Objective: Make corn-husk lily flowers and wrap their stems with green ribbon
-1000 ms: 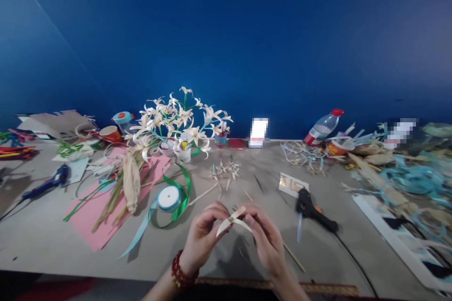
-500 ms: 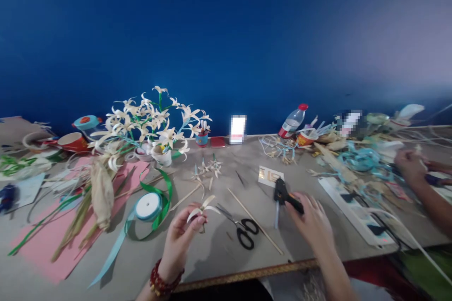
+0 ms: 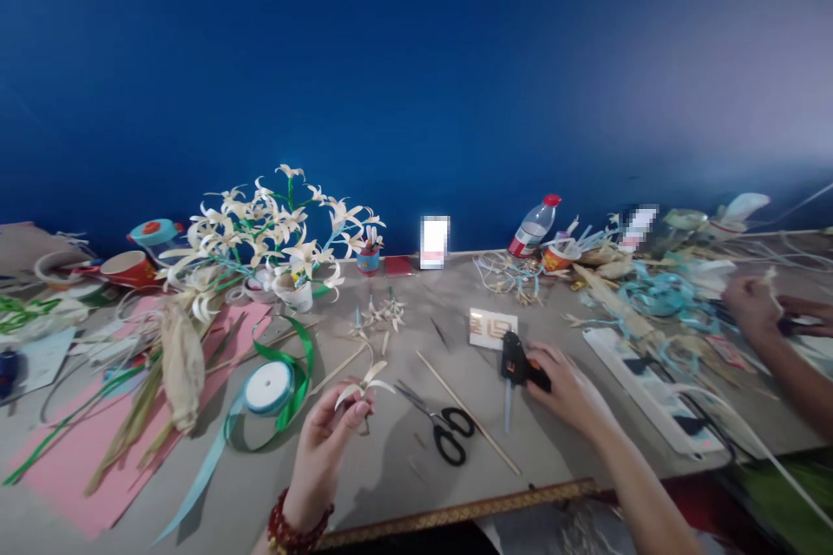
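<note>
My left hand [image 3: 325,438], with a red bead bracelet at the wrist, pinches a small cream husk flower [image 3: 364,383] above the grey table [image 3: 403,486]. To the right, my right hand [image 3: 567,388] closes around the handle of a black glue gun [image 3: 517,364] that rests on the table. Between the two hands lie black-handled scissors [image 3: 442,429] and a thin wooden stick [image 3: 467,412].
A bouquet of cream flowers [image 3: 273,230] stands behind a green ribbon spool [image 3: 268,386], a dried corn husk [image 3: 183,364] and pink paper [image 3: 97,477]. A plastic bottle [image 3: 534,225] and blue ribbon clutter [image 3: 657,295] lie at the back right. Another person's hand [image 3: 755,308] works at the far right.
My right hand has let go of the flower, reached right and closed on the glue gun. My left hand kept the flower. The view swung right, showing another person's hand.
</note>
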A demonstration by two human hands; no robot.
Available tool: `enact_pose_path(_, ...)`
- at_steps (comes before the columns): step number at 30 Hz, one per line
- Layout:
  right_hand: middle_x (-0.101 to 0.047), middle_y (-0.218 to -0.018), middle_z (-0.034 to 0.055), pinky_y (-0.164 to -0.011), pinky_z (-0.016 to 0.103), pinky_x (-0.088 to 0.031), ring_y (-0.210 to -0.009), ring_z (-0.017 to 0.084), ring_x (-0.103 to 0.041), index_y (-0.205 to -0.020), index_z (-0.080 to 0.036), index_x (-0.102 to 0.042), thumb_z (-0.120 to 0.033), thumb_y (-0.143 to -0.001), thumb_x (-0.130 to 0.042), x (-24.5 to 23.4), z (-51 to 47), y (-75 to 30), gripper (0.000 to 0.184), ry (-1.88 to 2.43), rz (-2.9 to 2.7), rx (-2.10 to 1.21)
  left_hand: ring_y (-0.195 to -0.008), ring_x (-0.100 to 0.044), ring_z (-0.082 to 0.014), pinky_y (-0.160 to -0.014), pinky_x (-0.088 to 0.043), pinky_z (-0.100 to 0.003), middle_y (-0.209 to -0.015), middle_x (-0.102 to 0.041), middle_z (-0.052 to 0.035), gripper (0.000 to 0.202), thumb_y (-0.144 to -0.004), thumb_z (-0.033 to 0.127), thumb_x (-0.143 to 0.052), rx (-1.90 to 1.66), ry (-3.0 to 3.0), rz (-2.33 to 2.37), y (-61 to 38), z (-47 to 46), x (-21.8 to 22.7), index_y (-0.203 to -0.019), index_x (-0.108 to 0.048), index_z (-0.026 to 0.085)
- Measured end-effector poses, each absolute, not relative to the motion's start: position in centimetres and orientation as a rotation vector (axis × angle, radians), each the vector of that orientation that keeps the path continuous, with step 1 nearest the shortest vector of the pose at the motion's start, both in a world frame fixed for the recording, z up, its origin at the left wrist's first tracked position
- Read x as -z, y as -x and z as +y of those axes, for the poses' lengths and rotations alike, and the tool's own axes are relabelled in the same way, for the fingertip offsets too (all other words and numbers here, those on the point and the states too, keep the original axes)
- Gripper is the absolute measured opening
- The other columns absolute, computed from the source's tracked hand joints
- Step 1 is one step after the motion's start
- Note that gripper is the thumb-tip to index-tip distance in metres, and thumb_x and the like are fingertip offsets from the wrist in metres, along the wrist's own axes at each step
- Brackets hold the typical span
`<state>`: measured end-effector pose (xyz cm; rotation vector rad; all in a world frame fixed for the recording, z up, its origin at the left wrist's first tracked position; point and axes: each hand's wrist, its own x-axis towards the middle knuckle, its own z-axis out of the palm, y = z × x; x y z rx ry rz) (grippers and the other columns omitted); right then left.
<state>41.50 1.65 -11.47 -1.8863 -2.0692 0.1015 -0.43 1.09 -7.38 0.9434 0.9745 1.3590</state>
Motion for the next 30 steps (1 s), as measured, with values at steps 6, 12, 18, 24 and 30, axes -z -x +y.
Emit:
enact_pose_path(6,-0.051,-0.141,0.0194,-0.098,0.045,-0.045,-0.124,0.034,-0.055,-0.083,-0.022,-0.052,-0.023,-0.068,-0.06,11.4,2.7,-42.0,0.017,1.844,-2.001,-0.407,-0.075,-0.063,-0.0171,-0.072,-0.051,-0.028,-0.082,-0.069,-0.004,0.014,-0.078,0.03,-0.078,-1.362,-0.952,0.951,0.3,1.3,7.2,-0.082,-0.071,0.018)
enact_pose_path(12,-0.057,-0.139,0.0157,-0.087,0.04,-0.048,-0.111,0.034,-0.062,-0.077,-0.023,-0.046,-0.018,-0.06,-0.062,10.1,3.7,-42.4,0.024,1.852,-1.917,-0.735,-0.075,-0.062,-0.0155,-0.073,-0.05,-0.026,-0.082,-0.069,-0.0026,0.011,-0.08,0.028,-0.077,-1.362,-0.968,0.944,0.4,1.2,7.3,-0.083,-0.071,0.019)
enact_pose_path(18,-0.062,-0.133,0.0101,-0.078,0.034,-0.05,-0.088,0.024,-0.066,-0.082,-0.022,-0.052,-0.026,-0.065,-0.068,9.6,4.0,-42.9,0.023,1.815,-1.812,-0.939,-0.075,-0.063,-0.0171,-0.073,-0.051,-0.028,-0.081,-0.07,-0.0034,0.015,-0.078,0.031,-0.078,-1.354,-0.95,0.953,0.3,1.2,7.4,-0.082,-0.072,0.019)
enact_pose_path(24,-0.072,-0.081,0.0002,-0.049,0.025,-0.044,-0.05,0.014,-0.06,-0.087,-0.024,-0.05,-0.038,-0.077,-0.061,9.5,4.0,-43.7,0.02,1.787,-1.622,-1.187,-0.074,-0.062,-0.0172,-0.072,-0.05,-0.028,-0.08,-0.069,-0.0036,0.017,-0.076,0.033,-0.079,-1.345,-0.948,0.954,0.2,1.3,7.5,-0.081,-0.072,0.018)
enact_pose_path(30,-0.057,-0.046,-0.0077,-0.044,0.023,-0.035,-0.039,0.014,-0.052,-0.089,-0.024,-0.051,-0.039,-0.079,-0.057,9.3,4.5,-43.8,0.019,1.759,-1.465,-1.307,-0.076,-0.061,-0.0169,-0.074,-0.049,-0.027,-0.081,-0.068,-0.0031,0.013,-0.08,0.031,-0.076,-1.338,-0.969,0.926,0.1,1.2,7.3,-0.082,-0.071,0.019)
